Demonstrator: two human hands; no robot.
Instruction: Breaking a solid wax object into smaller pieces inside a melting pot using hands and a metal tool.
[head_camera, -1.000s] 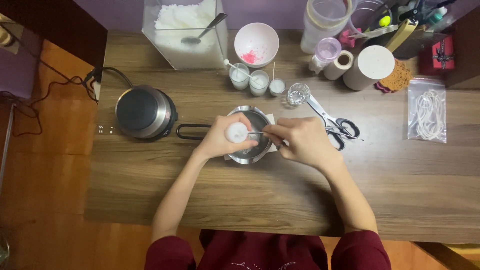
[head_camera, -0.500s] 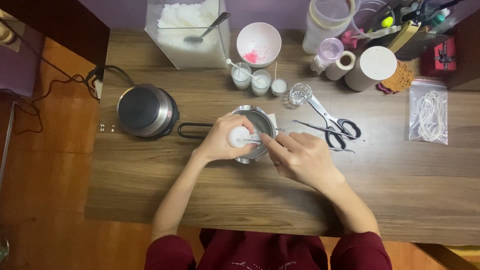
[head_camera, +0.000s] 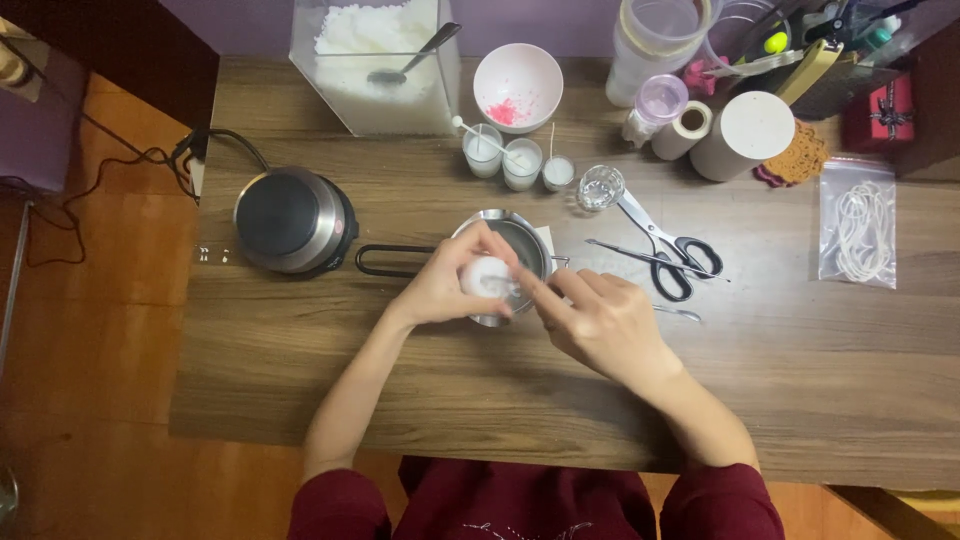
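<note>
My left hand (head_camera: 445, 285) grips a small white cup (head_camera: 485, 276), held tilted over a small metal pot (head_camera: 525, 240) with a black wire handle (head_camera: 385, 260) at the table's middle. My right hand (head_camera: 600, 320) sits just right of the cup, its fingers pinched together at the cup's rim; whatever they pinch is too small to make out. The pot's contents are hidden behind both hands.
A round electric hot plate (head_camera: 292, 218) stands left of the pot. Behind are a clear box of white flakes with a spoon (head_camera: 380, 60), a white bowl with pink bits (head_camera: 517, 85), three small glass candles (head_camera: 517, 160), a small glass (head_camera: 600, 187), scissors (head_camera: 665, 245), tape rolls (head_camera: 745, 132) and a bag of wicks (head_camera: 857, 225).
My left hand has tipped the white cup further over the pot. My right hand has slid left and closed in on the cup's rim.
</note>
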